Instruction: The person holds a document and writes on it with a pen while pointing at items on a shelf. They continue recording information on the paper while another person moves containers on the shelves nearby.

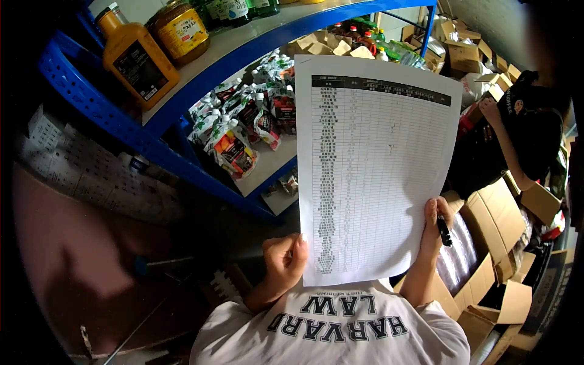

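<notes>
A large printed sheet of paper [371,182] is held up in front of my chest, showing a long table of rows under dark header bars. A few small handwritten marks stand in its columns. My left hand [285,260] is closed on the lower left edge, thumb against the margin. At the lower right edge, my right hand [435,222] pinches the sheet and also holds a black pen [445,232], pointing down. Part of the pen is hidden by the fingers.
Blue-framed shelving [243,55] ahead carries a sauce bottle [137,61], a jar [180,31] and many spouted pouches [234,149]. Open cardboard boxes [496,213] crowd the right side. Another person [517,128] in dark clothes stands at the right. White cartons [73,158] line the left.
</notes>
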